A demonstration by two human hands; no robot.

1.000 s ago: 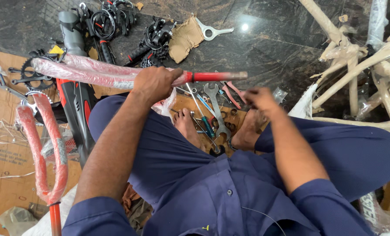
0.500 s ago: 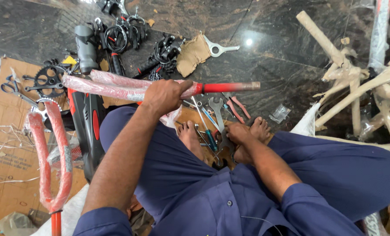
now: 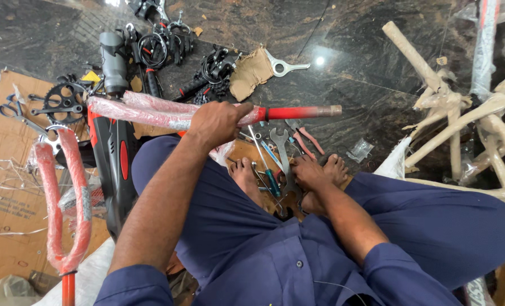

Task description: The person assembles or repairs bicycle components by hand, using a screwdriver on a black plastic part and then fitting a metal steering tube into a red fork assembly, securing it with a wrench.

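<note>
On the dark marble floor (image 3: 377, 113), your left hand (image 3: 215, 122) wraps its fingers around a red tube (image 3: 207, 116). Your right hand (image 3: 308, 173) rests among wrenches (image 3: 281, 153); its fingers' grip can't be told. Flattened cardboard (image 3: 3, 141) lies nearby.

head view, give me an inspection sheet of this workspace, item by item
surface: dark polished stone floor; flattened cardboard at the left.
job's things: red tube, partly plastic-wrapped, held level; wrenches and pliers in a tool pile between the feet.
clutter: chainring, flat spanner, red fork, paper-wrapped frame tubes.
hands: left hand closed round the tube; right hand down in the tool pile, grip cannot be told.
cables: black coiled cables.
surroundings: nothing seen.
</note>
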